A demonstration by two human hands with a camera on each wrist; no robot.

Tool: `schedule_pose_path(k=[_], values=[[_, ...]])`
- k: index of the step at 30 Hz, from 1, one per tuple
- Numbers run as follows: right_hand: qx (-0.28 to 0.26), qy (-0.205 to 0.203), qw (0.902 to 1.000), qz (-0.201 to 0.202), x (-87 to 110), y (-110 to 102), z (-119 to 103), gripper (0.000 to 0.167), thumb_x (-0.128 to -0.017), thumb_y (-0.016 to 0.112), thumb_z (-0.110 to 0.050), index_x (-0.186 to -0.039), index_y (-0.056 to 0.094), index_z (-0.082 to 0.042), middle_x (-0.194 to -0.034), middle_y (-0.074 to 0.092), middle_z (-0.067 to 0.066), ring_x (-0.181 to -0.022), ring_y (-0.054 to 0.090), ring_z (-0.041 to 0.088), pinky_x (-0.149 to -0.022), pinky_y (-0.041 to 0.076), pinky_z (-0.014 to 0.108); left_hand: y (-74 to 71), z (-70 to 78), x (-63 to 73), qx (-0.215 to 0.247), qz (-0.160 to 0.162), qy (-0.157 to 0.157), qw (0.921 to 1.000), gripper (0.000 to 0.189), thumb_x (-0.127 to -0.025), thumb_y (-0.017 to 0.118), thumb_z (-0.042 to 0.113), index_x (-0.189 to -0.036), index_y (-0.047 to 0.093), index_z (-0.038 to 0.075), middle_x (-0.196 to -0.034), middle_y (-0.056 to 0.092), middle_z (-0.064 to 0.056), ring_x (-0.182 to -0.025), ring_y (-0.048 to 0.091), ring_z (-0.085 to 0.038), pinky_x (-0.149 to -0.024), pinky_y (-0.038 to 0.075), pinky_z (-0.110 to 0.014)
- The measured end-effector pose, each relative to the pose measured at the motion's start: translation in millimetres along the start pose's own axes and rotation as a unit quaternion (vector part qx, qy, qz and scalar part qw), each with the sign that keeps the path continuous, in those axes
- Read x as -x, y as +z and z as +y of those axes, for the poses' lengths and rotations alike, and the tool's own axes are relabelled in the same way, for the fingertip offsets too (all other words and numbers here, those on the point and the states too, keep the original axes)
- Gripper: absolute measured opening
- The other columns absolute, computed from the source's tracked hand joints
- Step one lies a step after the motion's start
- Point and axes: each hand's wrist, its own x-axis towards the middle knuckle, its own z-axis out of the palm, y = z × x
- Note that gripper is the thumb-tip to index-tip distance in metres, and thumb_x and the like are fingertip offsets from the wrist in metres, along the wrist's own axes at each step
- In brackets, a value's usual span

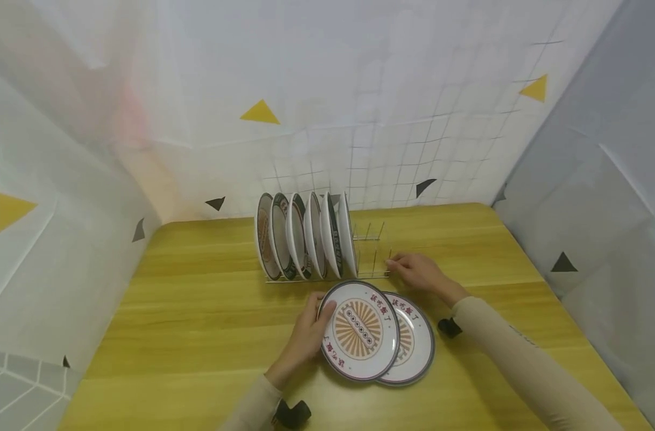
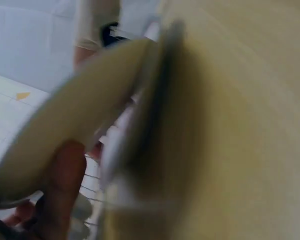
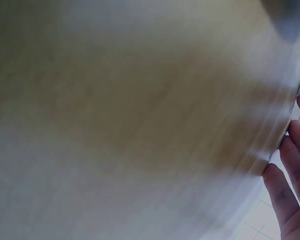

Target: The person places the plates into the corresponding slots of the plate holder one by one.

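Observation:
My left hand point(image 1: 307, 332) grips a round plate point(image 1: 359, 332) by its left rim, thumb on the patterned face. The plate has a dark rim, an orange sunburst and red characters. It is tilted and partly covers a second, matching plate point(image 1: 421, 347) lower on the table. The left wrist view shows the pale underside of the held plate point(image 2: 75, 107), with a finger point(image 2: 65, 175) against it. My right hand point(image 1: 421, 272) pinches the right end of a wire dish rack point(image 1: 378, 277), fingertips low by the table. Several plates point(image 1: 296, 236) stand upright in the rack's left part.
The yellow wood-grain table point(image 1: 209, 323) carries everything. White sheeting point(image 1: 316, 72) with yellow and black triangles encloses its back and sides. Dark wrist-worn devices point(image 1: 293, 414) show beside both forearms.

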Motion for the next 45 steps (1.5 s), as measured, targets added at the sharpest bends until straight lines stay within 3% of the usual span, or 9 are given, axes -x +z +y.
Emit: schedule_pose_path(k=[7, 11, 16, 20, 24, 28, 35, 41, 45], values=[[0.0, -0.005, 1.0, -0.005, 1.2, -0.7, -1.4, 0.049, -0.103, 0.042, -0.045, -0.114, 0.072, -0.007, -0.119, 0.069, 0.014, -0.109, 0.064, 0.037, -0.095, 0.05, 0.054, -24.0, 42.9, 2.2, 0.078, -0.05, 0.02, 0.9955, 0.034, -0.105, 0.046, 0.033, -0.132, 0.047, 0.012, -0.097, 0.063, -0.021, -0.061, 0.063, -0.015, -0.058, 0.059, -0.032], [-0.008, -0.003, 0.9999, -0.01, 1.5, -1.7, -0.8, 0.046, -0.104, 0.043, -0.043, -0.106, 0.074, -0.01, -0.121, 0.068, 0.013, -0.111, 0.063, 0.037, -0.097, 0.049, 0.054, -40.6, 80.9, -3.5, 0.091, -0.035, 0.057, 0.9936, 0.034, -0.106, 0.041, 0.031, -0.131, 0.048, 0.008, -0.087, 0.062, -0.026, -0.054, 0.064, -0.016, -0.049, 0.058, -0.039], [-0.011, -0.009, 0.9999, -0.009, 2.4, -1.9, 2.1, 0.041, -0.104, 0.046, -0.034, -0.084, 0.076, -0.016, -0.121, 0.067, 0.012, -0.112, 0.062, 0.035, -0.096, 0.049, 0.053, -62.2, 135.6, -27.8, 0.012, 0.025, 0.095, 0.9951, 0.039, -0.107, 0.037, 0.037, -0.131, 0.049, 0.009, -0.082, 0.059, -0.016, -0.054, 0.057, -0.015, -0.051, 0.056, -0.033], [-0.01, -0.013, 0.9999, -0.004, 3.7, -2.0, 1.3, 0.039, -0.103, 0.047, -0.038, -0.09, 0.076, -0.016, -0.112, 0.071, 0.009, -0.103, 0.065, 0.032, -0.09, 0.052, 0.051, -76.2, 171.0, -57.5, -0.039, 0.048, 0.115, 0.9914, 0.045, -0.106, 0.033, 0.045, -0.129, 0.049, 0.01, -0.088, 0.057, -0.013, -0.063, 0.055, -0.021, -0.065, 0.054, -0.034], [-0.007, -0.008, 0.9999, -0.001, 4.4, -1.5, -1.7, 0.041, -0.103, 0.046, -0.041, -0.104, 0.075, -0.012, -0.112, 0.071, 0.01, -0.103, 0.066, 0.032, -0.091, 0.052, 0.051, -80.2, 194.7, -84.1, -0.079, 0.066, 0.097, 0.99, 0.049, -0.104, 0.031, 0.052, -0.131, 0.048, 0.015, -0.103, 0.066, -0.014, -0.081, 0.062, -0.023, -0.079, 0.052, -0.037], [-0.007, -0.007, 0.9999, 0.005, 4.1, -2.5, -4.5, 0.04, -0.103, 0.046, -0.04, -0.104, 0.075, -0.012, -0.113, 0.071, 0.011, -0.106, 0.065, 0.033, -0.094, 0.051, 0.051, -74.2, 209.6, -107.4, -0.133, 0.069, 0.068, 0.9864, 0.055, -0.102, 0.028, 0.057, -0.135, 0.045, 0.017, -0.114, 0.067, -0.013, -0.091, 0.066, -0.027, -0.078, 0.057, -0.036], [-0.008, -0.009, 0.9999, 0.006, 4.0, -1.9, -4.7, 0.042, -0.103, 0.045, -0.041, -0.099, 0.076, -0.013, -0.113, 0.071, 0.012, -0.105, 0.065, 0.034, -0.093, 0.051, 0.051, -54.4, 215.2, -138.2, -0.144, 0.045, 0.026, 0.9883, 0.054, -0.103, 0.03, 0.054, -0.133, 0.04, 0.01, -0.105, 0.058, -0.024, -0.069, 0.068, -0.033, -0.047, 0.058, -0.036], [-0.013, 0.0, 0.9999, 0.003, 2.8, -1.9, -3.2, 0.043, -0.103, 0.044, -0.045, -0.105, 0.074, -0.014, -0.113, 0.071, 0.009, -0.105, 0.065, 0.032, -0.093, 0.051, 0.051, -37.3, 212.1, -153.4, -0.15, 0.024, -0.006, 0.9884, 0.05, -0.103, 0.031, 0.051, -0.12, 0.043, 0.006, -0.087, 0.054, -0.018, -0.057, 0.065, -0.029, -0.045, 0.057, -0.035], [-0.013, -0.001, 0.9999, 0.001, 1.7, -2.1, -2.4, 0.044, -0.103, 0.044, -0.045, -0.105, 0.074, -0.014, -0.112, 0.071, 0.009, -0.104, 0.065, 0.032, -0.092, 0.051, 0.051, -28.2, 209.8, -158.5, -0.174, 0.01, -0.03, 0.9842, 0.053, -0.104, 0.029, 0.049, -0.126, 0.039, 0.002, -0.083, 0.057, -0.017, -0.052, 0.067, -0.028, -0.045, 0.057, -0.034]])
